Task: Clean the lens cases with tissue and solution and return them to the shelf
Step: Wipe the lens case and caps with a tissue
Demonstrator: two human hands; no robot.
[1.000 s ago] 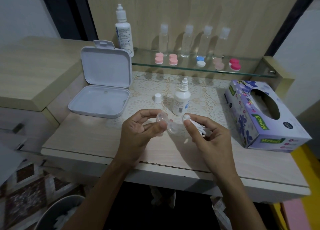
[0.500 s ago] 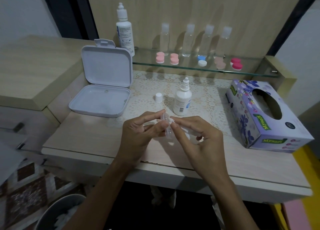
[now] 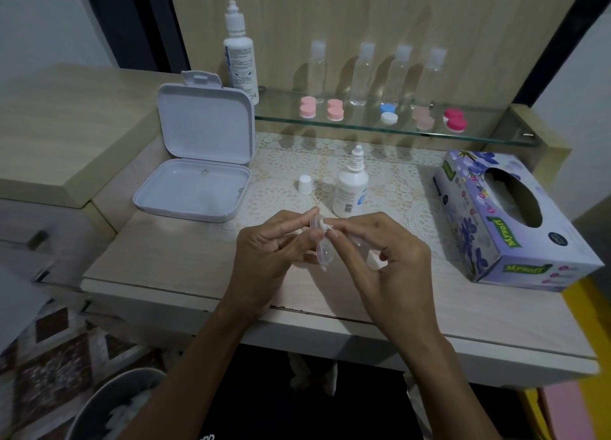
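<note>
Above the table (image 3: 185, 267), left fingers (image 3: 291, 237) clamped on clear lens case (image 3: 322, 251), right fingers (image 3: 334, 233) pinching tissue (image 3: 322, 223).

Both hands (image 3: 264, 251) (image 3: 386, 261) together, fingers pinching.

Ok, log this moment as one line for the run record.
step: wiping clear lens case | left hand: holds case | right hand: presses tissue into well | solution bottle: uncapped | shelf return: not yet
</note>
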